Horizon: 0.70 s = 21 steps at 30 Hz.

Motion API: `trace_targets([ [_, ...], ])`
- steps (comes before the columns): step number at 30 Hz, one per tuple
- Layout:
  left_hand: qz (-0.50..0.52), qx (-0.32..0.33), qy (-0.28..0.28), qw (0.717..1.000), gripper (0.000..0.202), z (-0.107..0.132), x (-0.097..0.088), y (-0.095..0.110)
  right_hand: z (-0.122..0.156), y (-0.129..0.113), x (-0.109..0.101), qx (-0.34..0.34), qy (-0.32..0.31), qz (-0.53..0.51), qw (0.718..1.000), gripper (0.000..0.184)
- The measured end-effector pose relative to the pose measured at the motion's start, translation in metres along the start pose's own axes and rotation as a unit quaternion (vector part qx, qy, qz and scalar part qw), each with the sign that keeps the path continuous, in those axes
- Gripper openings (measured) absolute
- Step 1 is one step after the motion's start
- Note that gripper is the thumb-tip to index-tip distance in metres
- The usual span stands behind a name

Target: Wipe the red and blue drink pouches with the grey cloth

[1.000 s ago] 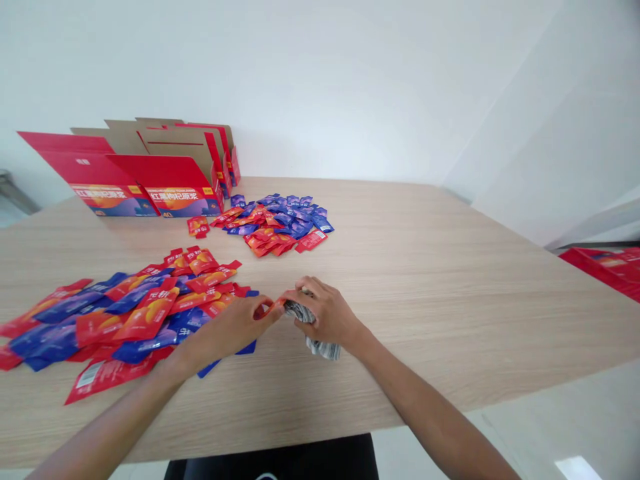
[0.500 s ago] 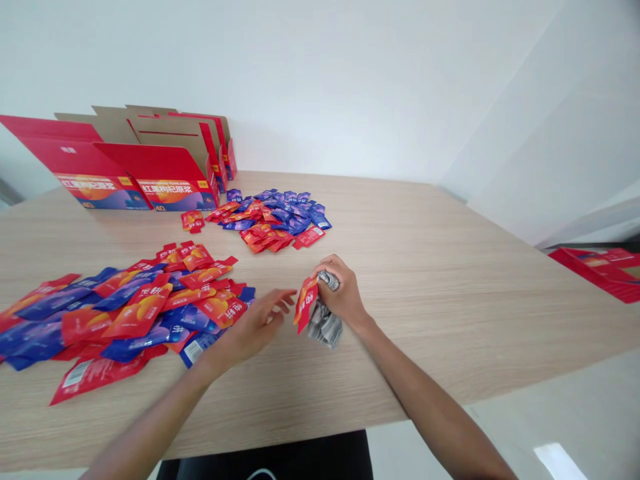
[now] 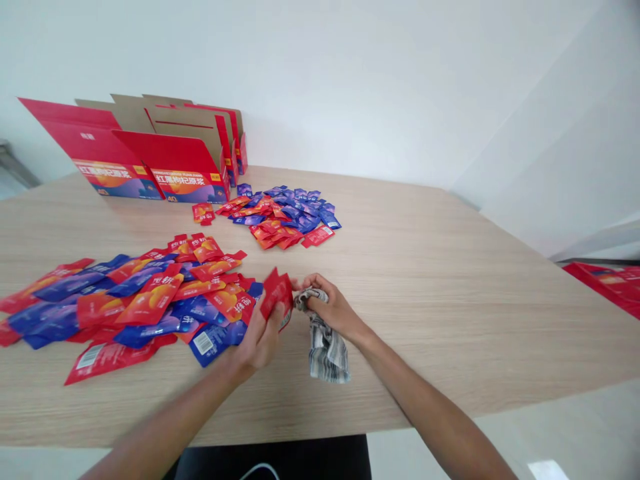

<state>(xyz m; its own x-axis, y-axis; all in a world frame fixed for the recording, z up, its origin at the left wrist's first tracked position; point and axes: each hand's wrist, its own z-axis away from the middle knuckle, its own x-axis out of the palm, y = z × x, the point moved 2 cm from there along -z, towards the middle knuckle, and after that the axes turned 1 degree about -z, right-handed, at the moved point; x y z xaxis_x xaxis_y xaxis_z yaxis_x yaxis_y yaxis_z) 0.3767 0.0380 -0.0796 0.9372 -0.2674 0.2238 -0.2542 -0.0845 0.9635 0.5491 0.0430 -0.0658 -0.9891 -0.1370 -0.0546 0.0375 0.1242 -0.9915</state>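
A red sachet [image 3: 276,295] stands in my left hand [image 3: 261,340], which is closed around its lower part. Close on its right, my right hand [image 3: 331,308] grips a bunched striped grey cloth [image 3: 327,350], whose loose end hangs down over the table. The right fingertips are near or against the sachet's edge; exact contact is hard to see. Beside my left wrist lies a large pile of red and blue sachets [image 3: 155,293], several with orange fruit printed on them. Behind my hands is a smaller pile of red and blue sachets [image 3: 290,213].
Open red printed cartons [image 3: 183,170] stand in rows at the back left, against the white wall. One red sachet [image 3: 203,212] lies in front of them. The wooden table [image 3: 450,300] extends right; a red box [image 3: 607,283] sits beyond its right edge.
The red sachet has passed from my right hand to my left, which has closed on it. My right hand keeps the cloth, now hanging lower. The view has shifted slightly.
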Motion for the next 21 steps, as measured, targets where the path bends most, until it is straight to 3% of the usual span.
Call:
trace_targets([
  [2,0.081,-0.054,0.063,0.993,0.056,0.003,0.002,-0.005,-0.002,-0.009,-0.013,-0.028,0.047,0.008,0.998,0.014],
  [3,0.116,-0.080,0.066,0.988,0.059,0.003,0.004,-0.007,-0.003,-0.014,-0.020,-0.054,0.074,0.012,0.996,0.014],
  [7,0.241,-0.192,-0.017,0.951,0.063,0.004,0.017,-0.011,0.001,-0.033,-0.036,-0.179,0.145,0.058,0.971,0.014],
  [11,0.279,-0.233,-0.068,0.929,0.071,0.009,0.026,-0.019,0.009,-0.044,-0.026,-0.281,0.100,0.172,0.939,0.012],
  [16,0.298,-0.187,-0.064,0.934,0.059,0.008,0.035,-0.030,0.005,-0.038,-0.006,-0.307,0.015,0.304,0.902,0.011],
  [21,0.289,-0.154,-0.018,0.945,0.049,0.004,0.034,-0.037,-0.001,-0.020,0.003,-0.289,0.010,0.348,0.892,0.011],
])
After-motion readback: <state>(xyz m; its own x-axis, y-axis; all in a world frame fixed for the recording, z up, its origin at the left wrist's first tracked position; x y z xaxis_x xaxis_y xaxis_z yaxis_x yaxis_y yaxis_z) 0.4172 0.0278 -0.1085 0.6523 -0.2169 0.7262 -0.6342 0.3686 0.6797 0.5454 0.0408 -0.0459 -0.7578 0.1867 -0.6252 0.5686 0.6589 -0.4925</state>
